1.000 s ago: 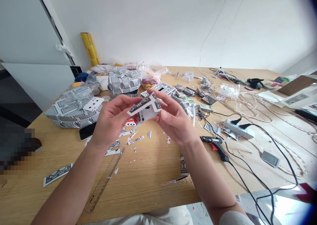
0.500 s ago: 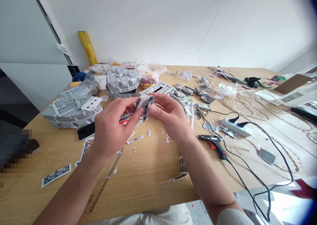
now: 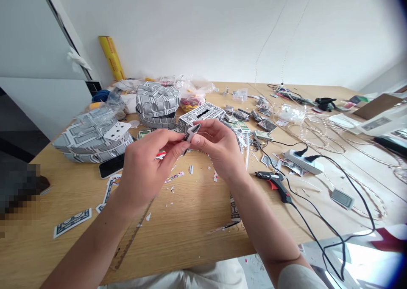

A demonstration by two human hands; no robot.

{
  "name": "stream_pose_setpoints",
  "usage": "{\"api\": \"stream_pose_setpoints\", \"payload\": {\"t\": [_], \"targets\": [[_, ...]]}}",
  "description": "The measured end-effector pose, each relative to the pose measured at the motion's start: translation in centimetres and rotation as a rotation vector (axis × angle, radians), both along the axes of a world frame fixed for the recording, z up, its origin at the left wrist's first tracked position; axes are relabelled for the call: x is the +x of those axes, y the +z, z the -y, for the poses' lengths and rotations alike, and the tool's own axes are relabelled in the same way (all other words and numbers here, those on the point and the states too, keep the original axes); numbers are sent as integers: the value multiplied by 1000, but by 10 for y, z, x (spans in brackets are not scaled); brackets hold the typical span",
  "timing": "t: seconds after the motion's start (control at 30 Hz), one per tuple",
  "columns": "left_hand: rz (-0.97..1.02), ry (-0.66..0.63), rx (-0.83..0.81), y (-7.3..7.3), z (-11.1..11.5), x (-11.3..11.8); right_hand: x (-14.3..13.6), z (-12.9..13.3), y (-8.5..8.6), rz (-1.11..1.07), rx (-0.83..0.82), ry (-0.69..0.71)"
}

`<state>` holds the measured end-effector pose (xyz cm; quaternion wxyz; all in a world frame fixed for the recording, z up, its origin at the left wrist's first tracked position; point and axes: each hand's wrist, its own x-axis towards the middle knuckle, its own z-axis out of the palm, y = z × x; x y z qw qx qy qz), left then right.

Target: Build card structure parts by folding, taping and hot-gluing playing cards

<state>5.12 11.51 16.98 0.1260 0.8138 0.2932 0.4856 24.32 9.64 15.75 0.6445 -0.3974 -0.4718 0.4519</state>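
Between my two hands is a small folded playing card [image 3: 191, 132], seen nearly edge-on, with its white face and dark back partly covered by fingers. My left hand [image 3: 152, 157] pinches its left side between thumb and fingertips. The right side is gripped by my right hand [image 3: 219, 149], thumb toward me and fingers behind. Just beyond them stands a box covered in patterned cards [image 3: 203, 113] with a jagged dark slot in its top. Paper scraps [image 3: 174, 177] lie on the table under my hands.
Two card-covered rounded boxes [image 3: 157, 104] [image 3: 92, 138] stand at left, near a phone [image 3: 111, 166]. A glue gun [image 3: 275, 185] lies at right, its cable running to a power strip [image 3: 303, 162]. A transparent ruler [image 3: 132, 234] lies in front. Small folded card pieces [image 3: 241, 115] are heaped behind.
The folded card has turned from showing its white inside to nearly edge-on, and looks more closed. My fingers have drawn closer together around it. The view has shifted slightly.
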Motion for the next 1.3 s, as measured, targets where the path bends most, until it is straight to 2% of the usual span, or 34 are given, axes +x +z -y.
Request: {"api": "stream_pose_setpoints", "payload": {"t": [0.13,0.23,0.4,0.6,0.83,1.07,1.3], "targets": [[21,-41,-161,1,0,-3,-1,-1,-2,17,12,-18],[6,-56,-214,6,2,-5,-2,0,-1,38,13,-44],[-54,-42,-166,13,4,-10,-3,3,2,43,-12,-20],[-53,-46,-213,11,2,-15,-6,4,3,53,-21,-24],[-82,-10,-126,12,4,-15,-7,5,1,50,-27,-37],[-70,2,-184,12,1,-15,-6,4,-1,107,-19,-21],[-120,24,-170,13,2,-14,-1,3,-2,203,42,84]]}}
